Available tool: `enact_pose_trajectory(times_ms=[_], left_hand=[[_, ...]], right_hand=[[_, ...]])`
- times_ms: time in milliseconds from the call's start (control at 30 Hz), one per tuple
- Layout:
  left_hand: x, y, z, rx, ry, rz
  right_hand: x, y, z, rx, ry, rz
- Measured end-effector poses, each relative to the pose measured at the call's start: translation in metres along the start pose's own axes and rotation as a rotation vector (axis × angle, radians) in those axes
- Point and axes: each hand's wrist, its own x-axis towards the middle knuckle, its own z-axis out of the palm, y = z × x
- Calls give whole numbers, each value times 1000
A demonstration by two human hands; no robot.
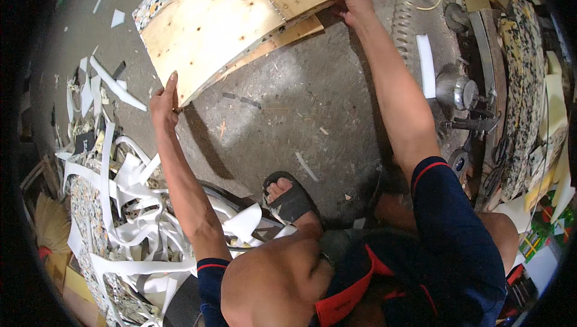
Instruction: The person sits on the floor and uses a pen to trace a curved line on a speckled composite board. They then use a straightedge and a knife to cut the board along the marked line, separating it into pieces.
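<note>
You hold the curved plywood panel [210, 33] above the concrete floor [288, 117]. Your left hand [164, 106] is closed on its lower corner, and your right hand [354, 4] grips its upper right edge. White foam strips [129, 207] lie in a pile beside your left arm.
</note>
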Motion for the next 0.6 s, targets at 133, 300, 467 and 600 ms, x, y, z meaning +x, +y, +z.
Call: enact_pose_trajectory(times_ms=[133, 300, 467, 600], left_hand=[[18, 3, -16, -189, -65, 43], [39, 7, -31, 78, -18, -35], [8, 0, -9, 457, 179, 427], [-40, -1, 7, 761, 192, 688]], right_hand=[[-23, -11, 2, -21, -47, -70], [-62, 4, 3, 10, -86, -25], [-67, -15, -21, -846, 80, 41], [-57, -29, -37, -1125, 125, -679]])
